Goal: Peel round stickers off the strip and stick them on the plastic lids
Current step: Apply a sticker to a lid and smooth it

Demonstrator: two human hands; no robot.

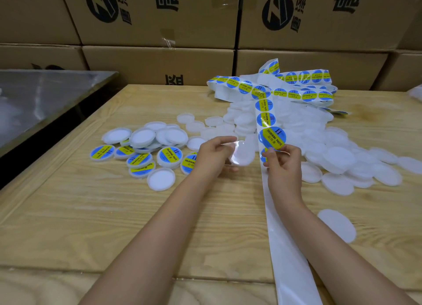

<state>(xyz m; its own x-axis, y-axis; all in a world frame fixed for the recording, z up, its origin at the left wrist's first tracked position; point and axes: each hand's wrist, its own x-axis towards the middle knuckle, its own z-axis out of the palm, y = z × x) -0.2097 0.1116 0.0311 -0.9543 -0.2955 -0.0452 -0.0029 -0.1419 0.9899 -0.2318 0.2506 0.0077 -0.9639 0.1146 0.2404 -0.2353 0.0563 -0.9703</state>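
My left hand grips a bare translucent plastic lid, held on edge above the wooden table. Just to its right, my right hand pinches the lower edge of a round blue-and-yellow sticker that lifts off the white backing strip. The strip runs from the tangled pile at the back down past my right forearm to the front edge. More stickers sit further up the strip. Labelled lids lie in a cluster on the left.
A heap of bare white lids spreads across the right of the table. One lid lies alone near my right forearm. A metal tray stands at the left. Cardboard boxes wall off the back.
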